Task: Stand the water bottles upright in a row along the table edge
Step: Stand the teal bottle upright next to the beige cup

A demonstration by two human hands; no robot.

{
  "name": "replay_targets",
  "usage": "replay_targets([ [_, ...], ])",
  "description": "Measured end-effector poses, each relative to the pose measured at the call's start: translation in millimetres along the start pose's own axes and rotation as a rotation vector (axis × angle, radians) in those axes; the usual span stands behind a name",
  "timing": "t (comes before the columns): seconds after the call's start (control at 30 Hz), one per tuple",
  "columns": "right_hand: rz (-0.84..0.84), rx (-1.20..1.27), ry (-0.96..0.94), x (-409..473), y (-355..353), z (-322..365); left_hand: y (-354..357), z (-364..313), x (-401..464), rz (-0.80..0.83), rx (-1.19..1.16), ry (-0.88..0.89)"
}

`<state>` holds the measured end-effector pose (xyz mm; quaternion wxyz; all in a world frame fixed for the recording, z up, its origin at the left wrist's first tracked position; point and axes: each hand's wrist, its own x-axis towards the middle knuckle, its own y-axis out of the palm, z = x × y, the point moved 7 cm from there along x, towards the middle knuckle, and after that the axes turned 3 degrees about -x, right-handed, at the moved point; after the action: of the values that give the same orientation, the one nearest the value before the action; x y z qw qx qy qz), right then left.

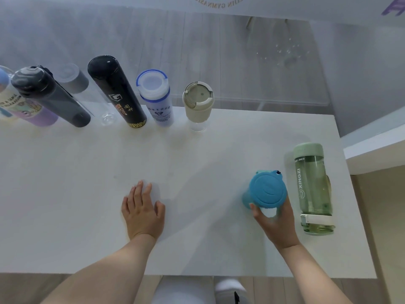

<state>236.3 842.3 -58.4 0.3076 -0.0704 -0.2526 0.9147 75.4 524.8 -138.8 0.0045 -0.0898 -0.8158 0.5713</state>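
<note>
Several bottles stand upright in a row along the far edge of the white table (197, 150): a purple printed one (26, 106), a dark grey one (52, 99), a clear one with a grey cap (87, 93), a black one (118, 93), a white-and-blue one (156, 99) and a beige-lidded cup (198, 104). My right hand (275, 224) grips a blue-lidded bottle (267, 189), held upright at the right of the table. A green bottle (313, 189) lies on its side beside it. My left hand (142, 211) rests flat on the table, fingers apart.
The table's right edge runs close beside the lying green bottle, with a lower beige surface (377, 154) beyond it. Past the far edge is grey wooden floor (241, 62). The near edge is just above my legs.
</note>
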Motion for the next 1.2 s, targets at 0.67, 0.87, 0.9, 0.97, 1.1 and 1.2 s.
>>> replay_targets([
  [0.67, 0.114, -0.077, 0.158, 65.5, 32.1, -21.2, -1.8, -1.7, 2.0, 0.014, 0.012, 0.003],
  [0.87, 0.103, 0.005, 0.115, 135.9, 52.2, 2.5, -1.4, -1.1, 2.3, 0.036, 0.015, 0.002],
  [0.9, 0.099, 0.017, 0.102, 147.1, 55.2, 5.9, -1.6, -1.0, 2.4, 0.039, 0.014, 0.002],
  [0.97, 0.095, 0.025, 0.084, 167.2, 61.4, 10.8, -1.7, -0.7, 2.6, 0.047, 0.013, -0.003],
  [1.1, 0.098, 0.007, 0.072, 198.7, 72.1, 15.3, -1.2, -1.6, 3.1, 0.067, 0.017, -0.005],
  [1.2, 0.099, 0.005, 0.069, 212.9, 77.1, 18.5, -0.4, -0.9, 3.1, 0.078, 0.017, -0.009],
])
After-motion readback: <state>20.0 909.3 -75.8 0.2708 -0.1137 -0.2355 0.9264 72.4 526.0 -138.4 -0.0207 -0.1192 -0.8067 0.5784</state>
